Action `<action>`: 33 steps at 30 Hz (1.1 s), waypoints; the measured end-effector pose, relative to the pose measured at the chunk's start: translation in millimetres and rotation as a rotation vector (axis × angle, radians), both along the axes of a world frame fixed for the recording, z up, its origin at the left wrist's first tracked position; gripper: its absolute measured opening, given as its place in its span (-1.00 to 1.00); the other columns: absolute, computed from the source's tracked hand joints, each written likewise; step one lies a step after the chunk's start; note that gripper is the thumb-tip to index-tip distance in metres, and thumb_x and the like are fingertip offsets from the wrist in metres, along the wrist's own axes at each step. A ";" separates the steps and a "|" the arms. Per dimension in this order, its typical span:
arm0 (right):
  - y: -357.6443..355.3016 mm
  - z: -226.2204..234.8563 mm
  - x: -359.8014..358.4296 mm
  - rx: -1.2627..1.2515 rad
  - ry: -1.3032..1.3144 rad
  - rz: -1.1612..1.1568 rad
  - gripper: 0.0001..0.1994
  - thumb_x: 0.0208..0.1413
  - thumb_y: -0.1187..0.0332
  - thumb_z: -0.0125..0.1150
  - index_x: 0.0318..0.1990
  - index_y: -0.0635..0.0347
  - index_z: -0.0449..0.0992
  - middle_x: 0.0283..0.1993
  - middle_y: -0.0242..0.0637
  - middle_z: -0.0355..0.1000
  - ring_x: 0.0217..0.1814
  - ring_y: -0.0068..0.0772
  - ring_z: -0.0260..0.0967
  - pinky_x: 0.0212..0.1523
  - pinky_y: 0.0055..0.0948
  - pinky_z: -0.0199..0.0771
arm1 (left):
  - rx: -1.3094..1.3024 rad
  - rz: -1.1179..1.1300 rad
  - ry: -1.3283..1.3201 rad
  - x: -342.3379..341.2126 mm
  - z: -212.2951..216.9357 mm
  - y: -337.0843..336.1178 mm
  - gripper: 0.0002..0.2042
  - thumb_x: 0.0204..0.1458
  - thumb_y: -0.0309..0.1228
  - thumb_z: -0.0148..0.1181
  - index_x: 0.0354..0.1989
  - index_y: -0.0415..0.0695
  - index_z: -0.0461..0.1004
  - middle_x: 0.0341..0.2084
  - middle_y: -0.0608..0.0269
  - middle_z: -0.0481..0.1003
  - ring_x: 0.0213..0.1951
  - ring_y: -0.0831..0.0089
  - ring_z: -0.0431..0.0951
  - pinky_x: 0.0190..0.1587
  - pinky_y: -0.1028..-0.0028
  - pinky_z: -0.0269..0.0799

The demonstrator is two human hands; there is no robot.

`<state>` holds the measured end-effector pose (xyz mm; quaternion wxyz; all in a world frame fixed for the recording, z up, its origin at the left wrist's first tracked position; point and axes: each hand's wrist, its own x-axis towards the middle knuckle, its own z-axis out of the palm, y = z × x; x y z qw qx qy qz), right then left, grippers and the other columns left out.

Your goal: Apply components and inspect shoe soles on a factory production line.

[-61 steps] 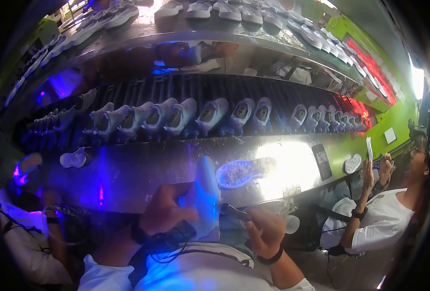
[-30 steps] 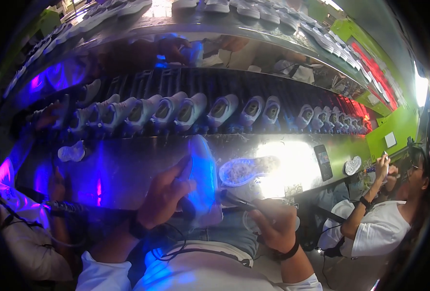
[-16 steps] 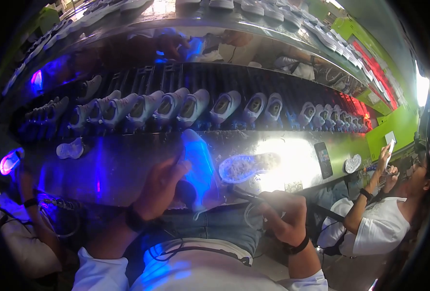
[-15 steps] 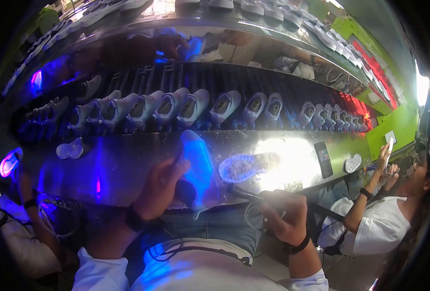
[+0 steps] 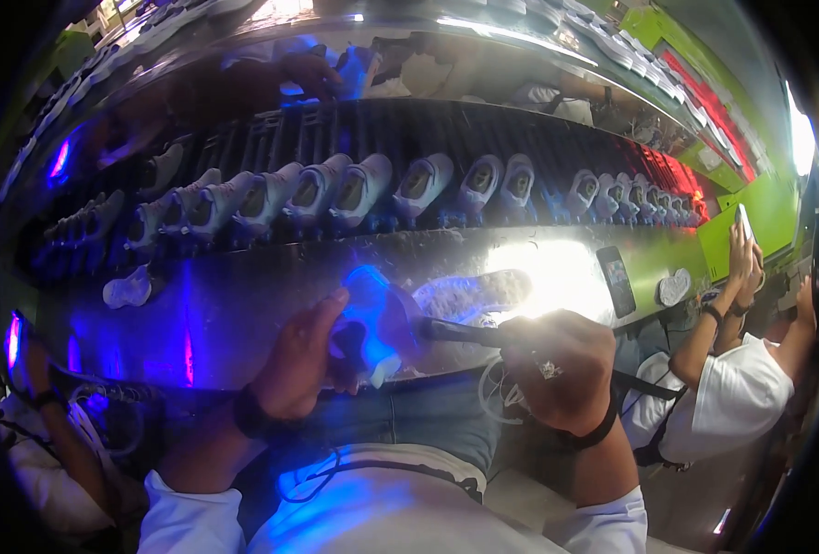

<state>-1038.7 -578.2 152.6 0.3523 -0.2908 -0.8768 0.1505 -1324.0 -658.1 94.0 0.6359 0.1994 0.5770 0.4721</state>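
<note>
Here left hand [image 5: 303, 365] grips shoe [image 5: 372, 319]; right hand [image 5: 557, 365] grips brush [image 5: 455, 331].

The left hand [image 5: 303, 355] is covering much of the glowing blue shoe [image 5: 372, 319], its heel end hiding behind the fingers [image 5: 326, 314]. The right hand [image 5: 557, 369] is swallowing the grip of a dark tool [image 5: 455, 331], whose tip is blurring into blue glare. Shoes on the far conveyor [image 5: 649, 189] are shrinking beyond telling apart.
</note>
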 end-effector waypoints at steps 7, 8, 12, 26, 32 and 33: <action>16.1 0.6 -4.3 0.036 0.029 0.072 -0.75 -0.07 0.44 0.48 -0.18 0.28 0.69 -0.45 -0.19 0.58 -0.52 -0.19 0.50 -0.47 -0.32 0.47 | 0.146 -0.230 0.160 -3.3 -5.4 -11.9 -0.49 0.43 0.06 -0.11 0.25 -0.09 0.42 -0.26 -0.02 0.67 -0.53 0.36 0.61 -0.60 0.49 0.44; 17.8 -1.6 -4.4 0.036 0.030 0.067 -0.75 -0.07 0.44 0.48 -0.18 0.28 0.69 -0.45 -0.19 0.58 -0.52 -0.19 0.50 -0.47 -0.32 0.47 | 0.146 -0.235 0.161 -7.5 -10.1 -15.0 -0.49 0.43 0.06 -0.11 0.25 -0.09 0.42 -0.26 -0.02 0.67 -0.53 0.36 0.61 -0.60 0.49 0.44; 23.9 -15.6 -3.5 -0.041 0.118 0.108 -0.74 -0.07 0.44 0.46 -0.18 0.30 0.70 -0.44 -0.14 0.58 -0.51 -0.20 0.49 -0.45 -0.34 0.47 | 0.045 -0.290 -0.352 -6.7 -8.8 -13.9 -0.42 0.30 -0.23 0.09 0.43 -0.23 0.23 -0.06 -0.16 0.56 -0.35 0.32 0.64 -0.46 0.50 0.49; 16.6 -72.8 8.0 -0.192 0.333 0.095 -0.76 0.01 0.40 0.43 -0.17 0.35 0.71 -0.44 -0.14 0.57 -0.50 -0.31 0.49 -0.43 -0.42 0.45 | 0.459 -0.624 0.073 13.9 -31.3 -23.6 -0.38 0.44 0.03 -0.26 0.33 -0.31 0.28 -0.21 -0.45 0.52 -0.61 0.25 0.58 -0.64 0.49 0.40; 10.8 -92.3 21.8 -0.297 0.338 0.007 -0.75 0.03 0.40 0.44 -0.18 0.38 0.71 -0.48 -0.18 0.53 -0.52 -0.35 0.49 -0.44 -0.44 0.43 | -0.178 -0.192 -1.063 13.3 -38.4 -19.1 -0.37 0.43 0.03 -0.25 0.38 -0.29 0.23 -0.21 -0.46 0.52 -0.60 0.24 0.57 -0.63 0.46 0.41; 9.3 -93.5 27.8 -0.321 0.308 -0.023 -0.75 0.03 0.39 0.43 -0.17 0.38 0.71 -0.49 -0.19 0.51 -0.52 -0.36 0.48 -0.45 -0.45 0.42 | -0.139 -0.202 -0.976 14.6 -39.6 -17.6 -0.38 0.43 0.04 -0.26 0.39 -0.26 0.23 -0.21 -0.47 0.52 -0.59 0.24 0.57 -0.62 0.46 0.41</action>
